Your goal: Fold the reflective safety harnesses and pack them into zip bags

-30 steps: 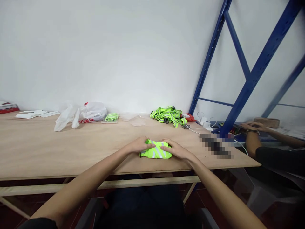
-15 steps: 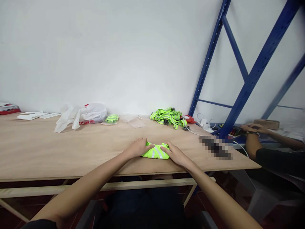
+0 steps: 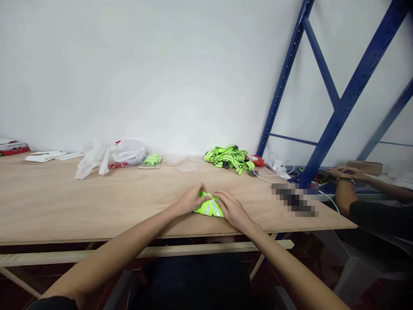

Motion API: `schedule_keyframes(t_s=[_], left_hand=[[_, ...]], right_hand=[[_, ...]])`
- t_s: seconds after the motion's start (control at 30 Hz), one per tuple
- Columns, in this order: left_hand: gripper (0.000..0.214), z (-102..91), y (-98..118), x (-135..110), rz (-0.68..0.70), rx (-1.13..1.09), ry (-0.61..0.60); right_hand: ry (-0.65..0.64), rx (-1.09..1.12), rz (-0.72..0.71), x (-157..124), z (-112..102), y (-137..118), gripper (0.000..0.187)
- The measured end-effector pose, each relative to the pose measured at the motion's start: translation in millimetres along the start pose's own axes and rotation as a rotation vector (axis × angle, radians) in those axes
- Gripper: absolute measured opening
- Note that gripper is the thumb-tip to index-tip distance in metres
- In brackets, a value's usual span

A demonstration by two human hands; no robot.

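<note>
A folded reflective strap vest [image 3: 209, 208], neon yellow-green with silver stripes, lies on the wooden table close to its front edge. My left hand [image 3: 191, 199] grips its left end, the thumb over the top and the fingers curled at the far side. Across the right end lies my right hand [image 3: 235, 210], its fingers bent over the fabric and hiding that part. Both hands are closed on the bundle. Farther back sits a loose heap of similar reflective straps [image 3: 227, 157] with black buckles. A packed reflective vest [image 3: 151, 161] in a clear bag is at the back, left of centre.
Clear plastic bags [image 3: 183, 164] lie near the wall, and a white shopping bag [image 3: 129, 154] with red print stands left of them. White cables and a charger [image 3: 278, 167] are at right, beside a blue rack post [image 3: 335, 116]. Another person's arms [image 3: 348, 185] rest at far right.
My right hand has slid left over the bundle, covering more of its right end. The fingers of my left hand have curled up higher at the far edge.
</note>
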State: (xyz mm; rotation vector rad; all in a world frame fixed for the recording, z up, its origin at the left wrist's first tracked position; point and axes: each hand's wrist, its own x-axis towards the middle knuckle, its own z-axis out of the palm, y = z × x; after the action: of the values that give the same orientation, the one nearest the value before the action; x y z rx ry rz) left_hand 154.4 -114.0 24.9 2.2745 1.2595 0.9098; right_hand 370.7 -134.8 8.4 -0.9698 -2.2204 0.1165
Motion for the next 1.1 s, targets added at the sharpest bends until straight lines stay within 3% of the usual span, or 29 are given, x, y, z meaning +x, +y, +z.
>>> schedule_keyframes(t_s=[0.07,0.2,0.3,0.43,0.6,0.7,0.8,0.9,1.0,1.1], left_hand=[[0.022,0.8,1.1,-0.8,0.029,-0.036,0.005],[0.016,0.9,3.4,-2.4,0.076,-0.103,0.014],[0.018,0.4,5.0,-3.3,0.106,-0.140,0.032],[0.024,1.0,6.5,-4.1,0.113,-0.159,0.076],[0.034,0.8,4.2,-3.9,0.132,-0.190,0.131],[0.046,-3.2,-0.8,-1.4,0.163,-0.234,0.062],[0.059,-11.4,-8.2,4.8,0.207,-0.256,-0.092],[0.057,-24.6,-19.9,17.0,0.236,-0.055,-0.168],[0.043,-39.8,-39.3,36.3,0.160,0.203,-0.089],[0.046,-48.2,-63.6,57.7,0.035,0.366,-0.022]], right_hand=[[-0.007,-0.028,-0.005,2.1,1.6,-2.4,0.036],[-0.105,-0.062,-0.046,6.9,0.6,-6.0,0.081],[-0.143,-0.071,-0.039,8.8,-1.3,-9.3,0.095],[-0.174,-0.088,0.000,8.4,-3.0,-14.4,0.082],[-0.115,-0.079,-0.048,5.5,-2.1,-15.6,0.062],[-0.086,-0.098,-0.064,3.8,-0.9,-15.0,0.057],[-0.082,-0.122,-0.054,3.1,-0.5,-15.4,0.054],[-0.080,-0.148,-0.041,2.7,-0.2,-14.6,0.053],[-0.061,-0.164,-0.045,2.1,1.0,-12.2,0.052],[-0.041,-0.168,-0.053,1.4,2.1,-10.7,0.052]])
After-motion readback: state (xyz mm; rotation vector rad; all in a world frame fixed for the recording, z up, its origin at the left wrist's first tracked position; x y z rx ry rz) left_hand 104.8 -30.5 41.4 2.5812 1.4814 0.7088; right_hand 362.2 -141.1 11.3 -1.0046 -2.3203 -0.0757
